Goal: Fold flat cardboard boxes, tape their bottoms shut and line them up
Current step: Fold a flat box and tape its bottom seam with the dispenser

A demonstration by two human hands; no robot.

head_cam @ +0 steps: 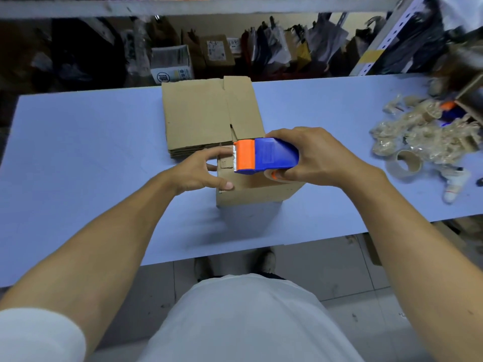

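Note:
A small folded cardboard box (256, 190) stands on the light blue table (78, 158) in front of me. My right hand (316, 155) grips a blue and orange tape dispenser (264, 156) just above the box top, its orange toothed end pointing left. My left hand (201, 171) holds the box's left edge, thumb on the near side and fingers over the top near the dispenser's teeth. Behind the box lies a stack of flat cardboard boxes (206, 116).
A pile of crumpled used tape and empty tape cores (423, 137) covers the table's right end, with another blue and orange dispenser (450, 109) partly buried. Shelves with bags and cartons (217, 52) run behind the table. A metal shelf post (384, 40) rises at right.

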